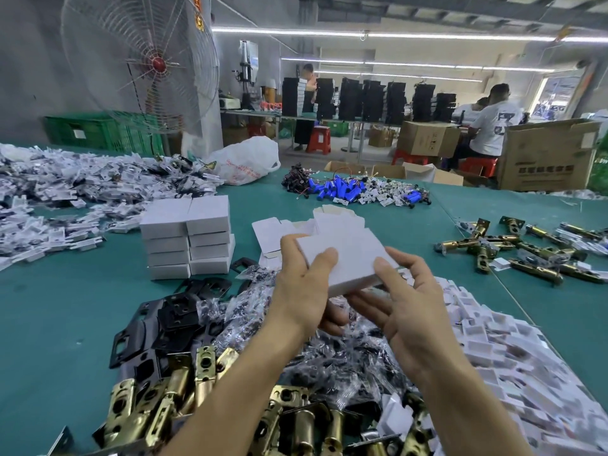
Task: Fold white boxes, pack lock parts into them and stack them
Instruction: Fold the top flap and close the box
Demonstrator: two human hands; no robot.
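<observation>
A closed white box (348, 258) is held above the green table (59, 307) between both hands. My left hand (304, 284) grips its left end, thumb on top and fingers underneath. My right hand (404, 297) holds its right end the same way. Two stacks of finished white boxes (187, 235) stand side by side to the left. Flat unfolded box blanks (289, 232) lie just behind the held box. Brass latch bolts (204, 366) and black plates (171, 314) lie in front of me.
Bagged screws (345, 357) and small white parts (493, 340) are heaped under my arms. More brass latches (526, 245) lie at the right, blue batteries (342, 189) at the back, bagged parts (82, 192) at the left. A fan (141, 64), cartons and seated people are beyond the table.
</observation>
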